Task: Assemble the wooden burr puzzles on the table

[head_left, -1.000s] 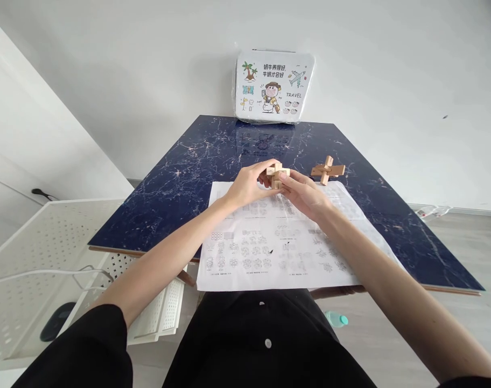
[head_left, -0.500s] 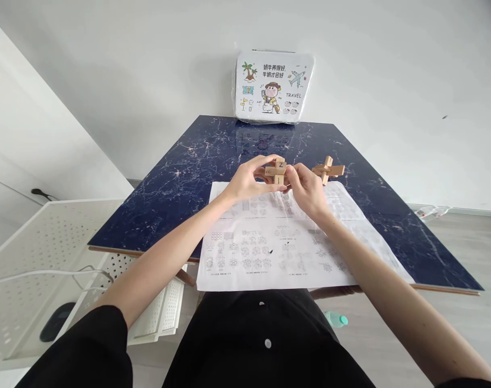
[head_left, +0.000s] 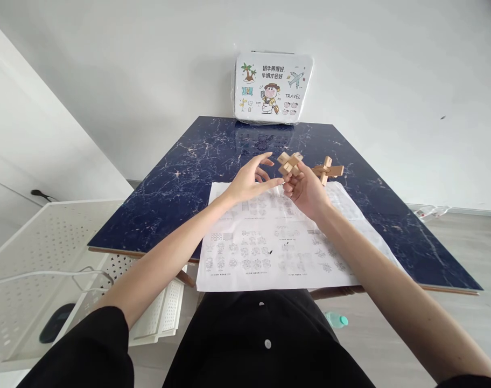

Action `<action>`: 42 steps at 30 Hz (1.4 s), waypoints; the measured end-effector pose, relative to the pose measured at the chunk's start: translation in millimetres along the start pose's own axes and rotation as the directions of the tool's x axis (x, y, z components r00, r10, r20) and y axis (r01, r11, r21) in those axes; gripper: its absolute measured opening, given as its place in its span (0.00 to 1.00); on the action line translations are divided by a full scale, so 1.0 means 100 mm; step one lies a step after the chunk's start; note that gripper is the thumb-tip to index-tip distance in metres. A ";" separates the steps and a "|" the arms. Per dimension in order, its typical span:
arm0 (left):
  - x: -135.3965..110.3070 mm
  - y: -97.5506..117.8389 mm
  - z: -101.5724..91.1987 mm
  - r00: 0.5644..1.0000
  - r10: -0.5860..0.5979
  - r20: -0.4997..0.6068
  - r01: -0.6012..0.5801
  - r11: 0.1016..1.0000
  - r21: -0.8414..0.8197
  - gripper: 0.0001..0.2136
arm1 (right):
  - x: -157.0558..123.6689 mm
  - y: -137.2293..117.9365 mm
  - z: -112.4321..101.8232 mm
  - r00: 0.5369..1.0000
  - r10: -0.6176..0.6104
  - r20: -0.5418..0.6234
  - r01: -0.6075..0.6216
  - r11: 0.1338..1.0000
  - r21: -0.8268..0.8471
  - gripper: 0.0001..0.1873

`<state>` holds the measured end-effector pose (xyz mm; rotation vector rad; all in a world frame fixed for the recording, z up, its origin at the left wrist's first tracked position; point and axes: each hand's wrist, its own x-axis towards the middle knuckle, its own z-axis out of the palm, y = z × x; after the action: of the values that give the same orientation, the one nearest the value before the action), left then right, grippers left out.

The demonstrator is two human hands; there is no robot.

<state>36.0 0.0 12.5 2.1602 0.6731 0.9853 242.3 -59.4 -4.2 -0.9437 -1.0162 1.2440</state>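
Observation:
A small wooden interlocking puzzle point(head_left: 289, 163) of pale crossed blocks is held up above the top of the printed sheet point(head_left: 245, 277). My right hand point(head_left: 306, 188) grips it between thumb and fingers, with the puzzle tilted. Just to its left, my left hand point(head_left: 251, 178) has its fingers spread and curved, apart from the puzzle with nothing in it. Beyond my right hand, a second wooden puzzle point(head_left: 332, 171) of crossed light and brown pieces rests on the dark blue marbled table point(head_left: 168, 194).
A white cartoon-printed case point(head_left: 273, 86) stands against the wall at the table's back. On the left is a white perforated cart point(head_left: 47, 226) with a cable point(head_left: 39, 273) and a black object point(head_left: 57, 322). A bottle point(head_left: 336, 319) shows below the table.
My left hand has let go of the puzzle and opened. My right hand has turned the puzzle and moved it slightly right. The second puzzle has stayed put.

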 end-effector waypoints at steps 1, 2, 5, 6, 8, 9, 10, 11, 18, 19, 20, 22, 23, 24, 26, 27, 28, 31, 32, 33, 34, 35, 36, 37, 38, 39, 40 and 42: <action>0.00 -0.01 0.00 1.000 -0.014 -0.020 0.014 1.000 0.017 0.34 | 0.01 -0.02 -0.02 1.000 0.003 -0.031 0.000 0.996 0.094 0.22; 0.00 -0.03 0.00 0.999 -0.023 -0.038 0.025 0.999 0.036 0.32 | 0.01 -0.03 -0.05 0.998 0.004 -0.057 0.007 0.983 0.183 0.19; 0.01 -0.09 0.01 0.997 -0.037 -0.061 0.043 0.994 0.098 0.25 | 0.00 -0.07 -0.11 0.993 0.013 -0.117 0.031 0.928 0.372 0.11; 0.01 -0.11 0.01 0.998 -0.036 -0.056 0.043 0.992 0.118 0.24 | 0.00 -0.07 -0.12 0.990 0.020 -0.138 0.038 0.913 0.406 0.09; 0.00 -0.15 0.02 0.999 -0.023 -0.031 0.028 0.986 0.164 0.21 | -0.02 -0.05 -0.12 0.983 0.038 -0.179 0.043 0.901 0.431 0.10; -0.01 -0.16 0.02 1.000 -0.006 -0.011 0.008 0.981 0.196 0.20 | -0.03 -0.04 -0.10 0.980 0.050 -0.191 0.036 0.905 0.424 0.11; -0.02 -0.16 0.03 1.000 0.016 0.017 -0.019 0.972 0.235 0.19 | -0.03 -0.03 -0.08 0.979 0.062 -0.193 0.022 0.914 0.405 0.12; -0.04 -0.16 0.03 0.998 0.041 0.055 -0.055 0.959 0.277 0.18 | -0.04 -0.02 -0.05 0.980 0.074 -0.185 0.002 0.927 0.376 0.14; -0.13 0.00 0.10 0.953 0.171 0.249 -0.263 0.874 0.408 0.09 | -0.14 -0.05 0.16 0.991 0.123 -0.049 -0.114 0.981 0.159 0.14; -0.13 0.02 0.11 0.955 0.178 0.237 -0.266 0.867 0.422 0.07 | -0.15 -0.06 0.17 0.992 0.125 -0.027 -0.120 0.985 0.121 0.14; -0.13 0.04 0.11 0.957 0.184 0.226 -0.268 0.859 0.436 0.06 | -0.16 -0.06 0.18 0.993 0.118 0.000 -0.117 0.990 0.080 0.15; -0.14 0.07 0.12 0.958 0.189 0.216 -0.272 0.842 0.466 0.05 | -0.18 -0.06 0.18 0.993 0.099 0.060 -0.099 0.995 0.001 0.18; -0.14 0.08 0.11 0.957 0.192 0.219 -0.276 0.834 0.478 0.05 | -0.19 -0.06 0.18 0.992 0.095 0.084 -0.093 0.995 -0.028 0.20; -0.14 0.09 0.11 0.955 0.194 0.224 -0.282 0.827 0.487 0.04 | -0.19 -0.06 0.18 0.991 0.095 0.099 -0.090 0.995 -0.048 0.20; -0.15 0.11 0.11 0.953 0.196 0.232 -0.289 0.817 0.499 0.04 | -0.20 -0.06 0.17 0.989 0.099 0.107 -0.092 0.993 -0.071 0.20; -0.15 0.12 0.11 0.952 0.194 0.235 -0.290 0.813 0.504 0.04 | -0.20 -0.07 0.17 0.989 0.102 0.105 -0.094 0.992 -0.079 0.20; -0.15 0.12 0.11 0.952 0.191 0.240 -0.291 0.810 0.509 0.04 | -0.20 -0.07 0.17 0.989 0.105 0.103 -0.096 0.992 -0.087 0.20; -0.15 0.13 0.11 0.951 0.183 0.248 -0.290 0.806 0.516 0.05 | -0.21 -0.08 0.18 0.988 0.112 0.102 -0.101 0.989 -0.107 0.19; -0.15 0.13 0.11 0.950 0.186 0.249 -0.293 0.807 0.513 0.05 | -0.21 -0.08 0.18 0.988 0.112 0.102 -0.101 0.989 -0.110 0.19; -0.15 0.12 0.11 0.949 0.190 0.251 -0.296 0.808 0.509 0.05 | -0.21 -0.08 0.18 0.989 0.111 0.102 -0.099 0.989 -0.110 0.19; -0.15 0.12 0.11 0.948 0.194 0.251 -0.299 0.809 0.506 0.05 | -0.21 -0.08 0.18 0.989 0.110 0.103 -0.099 0.989 -0.110 0.19; -0.15 0.12 0.11 0.948 0.196 0.250 -0.301 0.809 0.505 0.04 | -0.20 -0.08 0.18 0.988 0.111 0.105 -0.099 0.989 -0.111 0.19; -0.15 0.12 0.11 0.948 0.197 0.250 -0.301 0.809 0.506 0.04 | -0.20 -0.08 0.18 0.988 0.113 0.109 -0.100 0.989 -0.112 0.18; -0.15 0.12 0.11 0.948 0.194 0.251 -0.299 0.808 0.508 0.04 | -0.20 -0.08 0.18 0.987 0.115 0.114 -0.102 0.988 -0.114 0.18; -0.15 0.13 0.11 0.949 0.190 0.253 -0.297 0.807 0.510 0.03 | -0.20 -0.08 0.18 0.986 0.117 0.120 -0.104 0.988 -0.115 0.18; -0.15 0.13 0.11 0.949 0.186 0.255 -0.296 0.806 0.512 0.03 | -0.20 -0.08 0.18 0.985 0.119 0.124 -0.104 0.988 -0.117 0.18; -0.15 0.14 0.11 0.949 0.184 0.258 -0.296 0.806 0.513 0.03 | -0.20 -0.08 0.18 0.985 0.119 0.126 -0.104 0.988 -0.118 0.18; -0.15 0.15 0.10 0.948 0.183 0.261 -0.297 0.803 0.516 0.03 | -0.20 -0.08 0.18 0.985 0.116 0.125 -0.101 0.988 -0.117 0.18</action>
<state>37.8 -23.6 11.5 2.8730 0.6478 0.7346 226.4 -79.4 6.6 -1.0242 -1.1594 1.3666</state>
